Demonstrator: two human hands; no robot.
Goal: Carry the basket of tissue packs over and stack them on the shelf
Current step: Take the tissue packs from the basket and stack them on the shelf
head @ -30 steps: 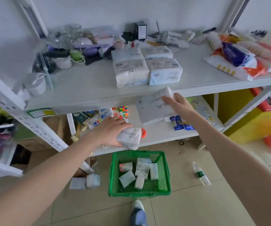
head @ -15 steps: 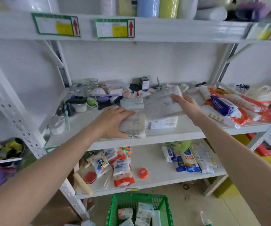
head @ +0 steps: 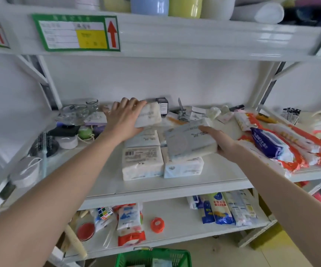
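My left hand [head: 124,117] grips a white tissue pack [head: 150,116] over the back of the middle shelf [head: 175,186], above the rear left pack [head: 143,139] of the group. My right hand [head: 220,140] holds a grey-blue tissue pack [head: 189,139] tilted over the right-hand packs. Two white tissue packs lie side by side at the front of the group, one on the left [head: 142,162] and one on the right [head: 183,166]. The green basket [head: 153,257] stands on the floor at the bottom edge, with more packs inside.
Glass jars [head: 78,112], a brush [head: 44,141] and small items crowd the shelf's left end. Orange and blue wipe packs [head: 283,143] fill its right end. A black box [head: 162,106] and clips sit at the back. The lower shelf holds a puzzle cube [head: 104,212], snack packs and an orange lid [head: 157,225].
Both hands have risen from near the basket to the middle shelf with their packs. The left hand has pushed its pack further back; the right pack has dropped lower over the right stack.
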